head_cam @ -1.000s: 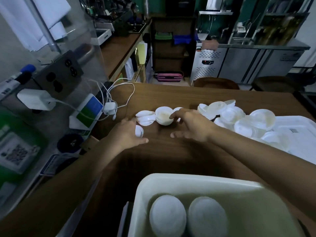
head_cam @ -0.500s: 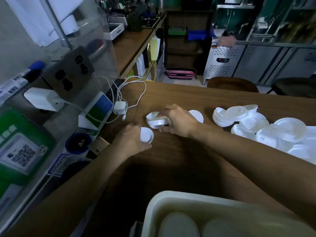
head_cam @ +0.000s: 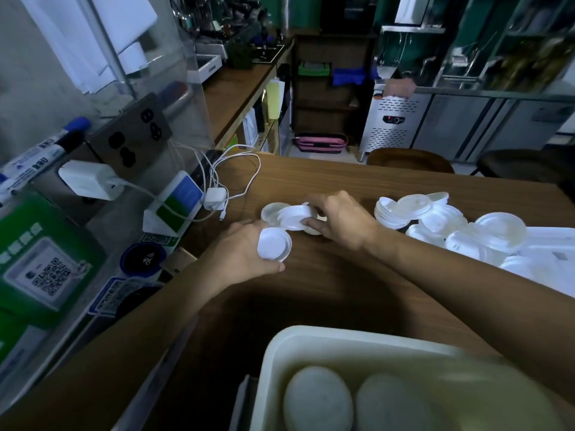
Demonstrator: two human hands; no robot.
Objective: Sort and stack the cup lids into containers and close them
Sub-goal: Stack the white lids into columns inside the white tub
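while the table (head_cam: 342,178) holds the bin (head_cam: 311,334) nearest and the lid pile (head_cam: 451,222) at right, right hand (head_cam: 342,222) pinches a short stack (head_cam: 292,217) mid-table, left hand (head_cam: 239,253) grips one small lid (head_cam: 273,244); risk: mismatched sizes could nest crooked and topple the stack.

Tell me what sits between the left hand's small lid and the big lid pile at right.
Head view: right of the small lid comes the right hand, gripping a stack of lids, nearly reaching the lid pile.
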